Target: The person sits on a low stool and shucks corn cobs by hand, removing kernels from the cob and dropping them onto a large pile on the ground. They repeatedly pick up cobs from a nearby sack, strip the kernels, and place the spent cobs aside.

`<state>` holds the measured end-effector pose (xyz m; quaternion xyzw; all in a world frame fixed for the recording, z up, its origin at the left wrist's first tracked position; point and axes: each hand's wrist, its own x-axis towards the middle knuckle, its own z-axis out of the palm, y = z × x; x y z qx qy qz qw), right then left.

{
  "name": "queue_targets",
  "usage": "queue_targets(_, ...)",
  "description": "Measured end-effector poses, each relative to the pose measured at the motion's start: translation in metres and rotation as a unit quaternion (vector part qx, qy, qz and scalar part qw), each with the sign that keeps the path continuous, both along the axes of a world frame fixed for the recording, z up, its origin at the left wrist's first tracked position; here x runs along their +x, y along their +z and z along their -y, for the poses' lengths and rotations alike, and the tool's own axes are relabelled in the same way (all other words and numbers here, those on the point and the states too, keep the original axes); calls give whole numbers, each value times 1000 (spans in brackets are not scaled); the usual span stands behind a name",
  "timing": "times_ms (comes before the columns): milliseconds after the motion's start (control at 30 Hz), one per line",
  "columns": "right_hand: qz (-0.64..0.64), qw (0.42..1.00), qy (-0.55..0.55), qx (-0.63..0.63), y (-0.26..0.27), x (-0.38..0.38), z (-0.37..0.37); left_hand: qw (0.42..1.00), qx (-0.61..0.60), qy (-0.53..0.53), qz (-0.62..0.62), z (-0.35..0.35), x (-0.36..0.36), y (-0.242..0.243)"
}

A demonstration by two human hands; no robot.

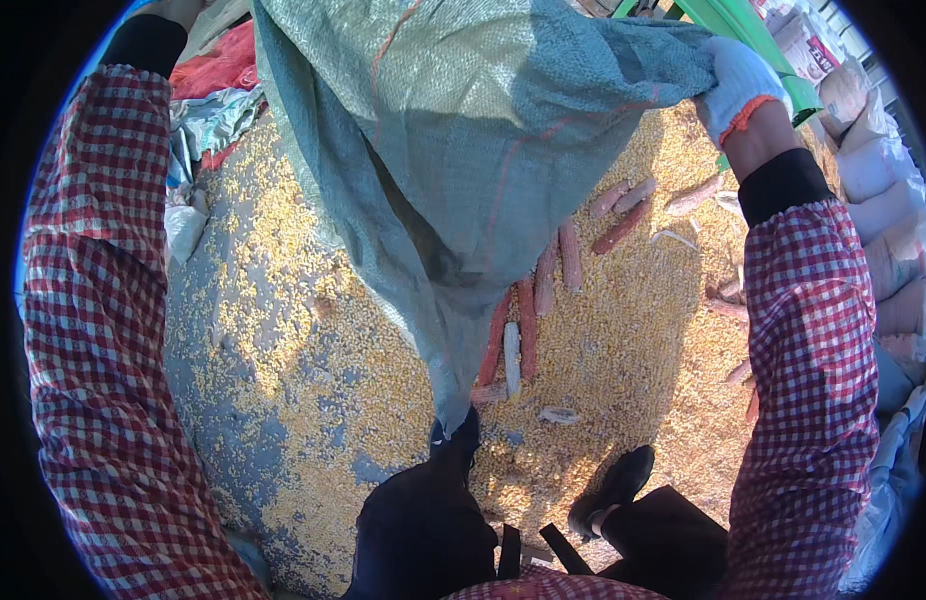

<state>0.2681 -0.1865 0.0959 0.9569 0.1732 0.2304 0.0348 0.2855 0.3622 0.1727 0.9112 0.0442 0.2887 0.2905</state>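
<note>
A large green woven plastic sack [463,142] hangs before me, its lower end narrowing to a point just above my shoe. My right hand [744,86], in a white knit glove with an orange cuff, grips a bunched part of the sack at the upper right. At the top left rim only a sliver of my left hand [174,9] shows beyond the black cuff. Its fingers are cut off, so whether it holds the sack cannot be seen. Loose yellow maize kernels [620,322] cover the ground beneath, with several bare maize cobs [527,326] lying among them.
Filled white sacks [879,169] are stacked along the right side. A green machine part [740,37] juts in behind my right hand. Red mesh [219,64] and crumpled plastic sacking [219,116] lie at the left. My dark shoe [617,484] stands on the kernels.
</note>
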Motion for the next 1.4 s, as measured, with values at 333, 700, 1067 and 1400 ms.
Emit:
queue_targets(333, -65, 655, 167, 734, -10, -47, 49, 758, -640, -91, 85, -38, -28, -53)
queue_targets(700, -289, 581, -229, 725, -220, -147, 22, 716, -665, 161, -140, 98, -167, -314)
queue_targets(1067, -274, 583, -171, 746, -240, -169, 74, 952, -142, 223, -152, 149, -246, -336)
queue_targets(1400, -423, 765, -300, 381, -381, -346, 10, 805, 217, -405, -376, 267, -375, -433)
